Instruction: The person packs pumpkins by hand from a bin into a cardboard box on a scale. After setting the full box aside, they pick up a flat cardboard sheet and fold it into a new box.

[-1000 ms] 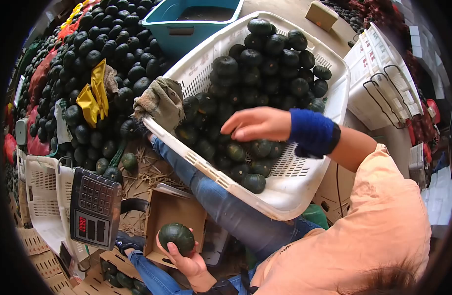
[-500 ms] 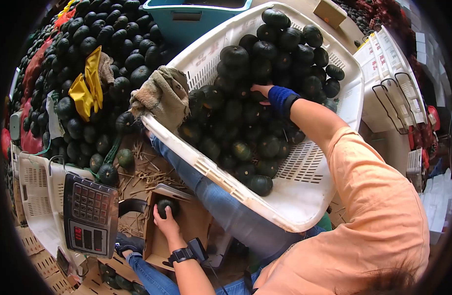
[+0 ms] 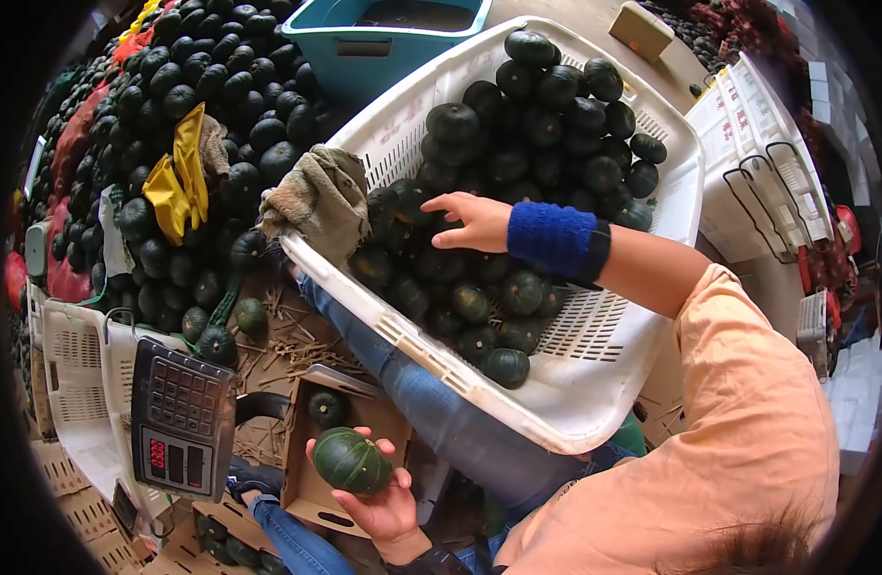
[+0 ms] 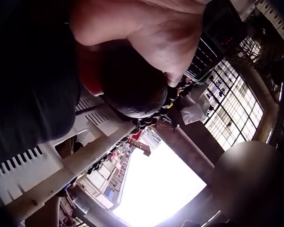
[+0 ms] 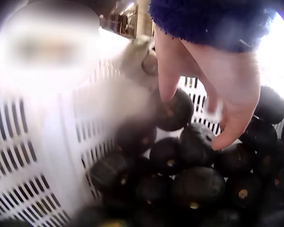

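A ribbed dark green pumpkin (image 3: 353, 462) rests in my upturned left hand (image 3: 388, 515), whose fingers and thumb curl round it. Close by, a second pumpkin (image 3: 328, 408) lies in the cardboard box (image 3: 372, 414). The left wrist view has the held pumpkin (image 4: 137, 92) dark under the palm. My right hand (image 3: 475, 222) hovers, fingers spread and holding nothing, over the heap of pumpkins (image 3: 499, 168) in a large white slotted basket (image 3: 594, 388). In the right wrist view, that hand's fingertips (image 5: 222, 142) are close over several pumpkins (image 5: 199, 187).
A folded cloth (image 3: 316, 196) hangs on the basket's left corner. At left stands a scale display (image 3: 184, 417) beside a white crate (image 3: 77, 359). Behind are a big pumpkin pile (image 3: 240, 115), yellow gloves (image 3: 177, 182) and a blue tub (image 3: 388, 48). White crates (image 3: 762, 153) stand at right.
My left hand lowered one pumpkin into the box, let go and came back with another in its grip. The right hand reached deep into the heap, then rose and moved left, empty.
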Demonstrator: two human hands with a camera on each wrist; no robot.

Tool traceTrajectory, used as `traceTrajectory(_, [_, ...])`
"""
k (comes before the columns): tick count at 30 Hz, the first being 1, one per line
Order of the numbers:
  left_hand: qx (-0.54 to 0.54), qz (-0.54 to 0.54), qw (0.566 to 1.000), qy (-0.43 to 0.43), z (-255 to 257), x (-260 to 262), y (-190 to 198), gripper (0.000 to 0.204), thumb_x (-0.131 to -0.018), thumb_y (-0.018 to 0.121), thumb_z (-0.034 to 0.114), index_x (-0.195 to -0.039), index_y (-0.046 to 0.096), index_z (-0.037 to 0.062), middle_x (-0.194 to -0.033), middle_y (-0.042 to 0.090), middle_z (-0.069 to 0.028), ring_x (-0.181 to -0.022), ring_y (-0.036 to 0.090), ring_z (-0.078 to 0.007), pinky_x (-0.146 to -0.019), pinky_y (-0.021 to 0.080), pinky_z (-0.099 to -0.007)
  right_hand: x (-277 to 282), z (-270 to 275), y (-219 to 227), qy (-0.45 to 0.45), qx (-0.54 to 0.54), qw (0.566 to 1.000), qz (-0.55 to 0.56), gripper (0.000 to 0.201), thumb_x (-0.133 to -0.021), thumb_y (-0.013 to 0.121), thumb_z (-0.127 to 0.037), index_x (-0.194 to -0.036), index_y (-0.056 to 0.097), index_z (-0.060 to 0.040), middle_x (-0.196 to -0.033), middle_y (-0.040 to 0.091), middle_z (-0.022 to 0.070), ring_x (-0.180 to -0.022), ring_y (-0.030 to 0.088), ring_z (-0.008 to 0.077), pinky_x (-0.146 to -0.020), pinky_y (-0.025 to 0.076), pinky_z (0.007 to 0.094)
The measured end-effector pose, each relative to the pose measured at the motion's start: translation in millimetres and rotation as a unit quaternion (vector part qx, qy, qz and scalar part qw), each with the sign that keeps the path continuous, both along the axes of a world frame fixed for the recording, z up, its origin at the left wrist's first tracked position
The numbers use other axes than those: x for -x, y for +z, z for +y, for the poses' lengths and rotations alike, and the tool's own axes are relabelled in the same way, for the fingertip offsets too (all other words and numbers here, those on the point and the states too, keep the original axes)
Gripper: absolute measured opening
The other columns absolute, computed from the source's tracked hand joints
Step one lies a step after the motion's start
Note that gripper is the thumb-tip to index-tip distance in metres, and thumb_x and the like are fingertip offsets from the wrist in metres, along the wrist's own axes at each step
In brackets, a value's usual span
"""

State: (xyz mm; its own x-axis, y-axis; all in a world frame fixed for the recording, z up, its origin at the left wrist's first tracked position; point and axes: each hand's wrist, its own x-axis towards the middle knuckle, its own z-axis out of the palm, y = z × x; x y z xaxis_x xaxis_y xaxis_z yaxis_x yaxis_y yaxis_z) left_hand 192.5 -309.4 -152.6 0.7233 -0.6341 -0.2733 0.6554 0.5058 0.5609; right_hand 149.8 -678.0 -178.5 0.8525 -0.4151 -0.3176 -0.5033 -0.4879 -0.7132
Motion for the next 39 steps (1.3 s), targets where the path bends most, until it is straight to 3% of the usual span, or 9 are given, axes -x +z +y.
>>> traceTrajectory(9, [-0.453, -0.089, 0.887, -0.016, 38.0, -21.4, -131.6, 0.045, -0.095, 0.047, 0.038, -0.132, 0.032, 0.0159, -0.121, 0.045, -0.0119, -0.108, 0.047, -0.0236, -0.089, 0.04, -0.035, -59.8, -14.2, -114.1, -0.118, 0.327, 0.937, -0.022, 0.079, -0.066, 0.074, -0.029, -0.131, 0.035, -0.0054, -0.119, 0.047, 0.0172, -0.109, 0.05, 0.0337, -0.093, 0.043, 0.0401])
traceTrajectory(13, [-0.491, -0.191, 0.845, -0.094, 27.2, -23.0, -146.0, 0.042, -0.092, 0.056, 0.017, -0.128, 0.037, 0.0081, -0.13, 0.039, -0.0142, -0.113, 0.043, -0.0252, -0.098, 0.035, -0.0361, -35.0, -44.7, -83.2, -0.149, 0.061, 0.984, 0.07, 0.065, -0.071, 0.072, -0.029, -0.126, 0.045, -0.006, -0.12, 0.054, 0.0127, -0.111, 0.051, 0.0295, -0.091, 0.046, 0.0368])
traceTrajectory(14, [-0.51, -0.233, 0.821, -0.107, 25.8, -23.4, -151.1, 0.043, -0.088, 0.059, 0.011, -0.126, 0.041, 0.0059, -0.131, 0.036, -0.0164, -0.113, 0.044, -0.0283, -0.099, 0.035, -0.0377, -21.6, -48.7, -78.2, -0.191, -0.214, 0.958, -0.019, 0.061, -0.077, 0.068, -0.031, -0.128, 0.045, -0.0075, -0.123, 0.054, 0.0078, -0.113, 0.053, 0.0222, -0.09, 0.048, 0.0378])
traceTrajectory(20, [-0.591, -0.329, 0.727, -0.121, 21.1, -17.5, -153.6, 0.043, -0.086, 0.058, 0.008, -0.126, 0.044, 0.0018, -0.123, 0.039, -0.0183, -0.112, 0.045, -0.0343, -0.097, 0.037, -0.0402, 43.4, -14.3, 14.3, -0.146, -0.508, 0.826, -0.196, 0.055, -0.082, 0.064, -0.028, -0.129, 0.043, -0.0092, -0.12, 0.054, 0.0079, -0.105, 0.057, 0.0166, -0.076, 0.055, 0.0332])
traceTrajectory(23, [-0.552, -0.388, 0.736, -0.045, 16.4, -18.7, -141.6, 0.04, -0.089, 0.055, 0.013, -0.127, 0.045, 0.0031, -0.127, 0.038, -0.0178, -0.113, 0.045, -0.0318, -0.097, 0.038, -0.0406, 40.5, 8.8, 34.5, -0.2, -0.387, 0.884, -0.172, 0.052, -0.084, 0.062, -0.028, -0.129, 0.042, -0.0103, -0.116, 0.056, 0.0081, -0.102, 0.059, 0.0173, -0.071, 0.056, 0.0319])
traceTrajectory(27, [-0.151, -0.115, 0.979, -0.079, -5.7, -0.2, -22.1, 0.053, -0.09, 0.053, 0.036, -0.136, 0.04, 0.0132, -0.13, 0.041, -0.0168, -0.111, 0.051, -0.026, -0.088, 0.049, -0.0367, 44.2, 80.9, 66.5, -0.054, -0.62, 0.745, -0.239, 0.059, -0.09, 0.054, -0.043, -0.129, 0.043, 0.0006, -0.121, 0.055, 0.0141, -0.11, 0.056, 0.0229, -0.095, 0.045, 0.0363])
traceTrajectory(29, [0.074, 0.052, 0.995, -0.049, -34.9, 33.7, 51.8, 0.062, -0.089, 0.051, 0.039, -0.143, 0.03, 0.0161, -0.135, 0.039, -0.0182, -0.119, 0.046, -0.0292, -0.087, 0.049, -0.045, 34.2, 102.0, 87.1, 0.254, -0.33, 0.89, -0.186, 0.045, -0.095, 0.046, -0.037, -0.116, 0.056, 0.0013, -0.12, 0.054, 0.0134, -0.113, 0.051, 0.0217, -0.09, 0.045, 0.0318])
traceTrajectory(31, [0.133, -0.067, 0.972, -0.181, -16.3, 39.4, 47.2, 0.056, -0.088, 0.053, 0.034, -0.138, 0.035, 0.0152, -0.134, 0.039, -0.0173, -0.118, 0.044, -0.031, -0.087, 0.049, -0.0505, 26.2, 106.5, 99.3, 0.27, -0.175, 0.924, -0.204, 0.034, -0.095, 0.051, -0.029, -0.112, 0.059, -0.0011, -0.115, 0.056, 0.0118, -0.109, 0.053, 0.0203, -0.087, 0.045, 0.0305])
traceTrajectory(39, [0.222, 0.185, 0.931, -0.224, 71.9, 81.6, -29.1, 0.046, -0.09, 0.045, 0.05, -0.111, 0.049, 0.0094, -0.125, 0.04, -0.0173, -0.114, 0.042, -0.0353, -0.092, 0.042, -0.0587, 11.9, -63.6, -10.1, -0.198, 0.224, 0.944, -0.136, 0.026, -0.08, 0.061, -0.026, -0.096, 0.067, -0.0067, -0.096, 0.062, 0.014, -0.086, 0.064, 0.0239, -0.081, 0.05, 0.0333])
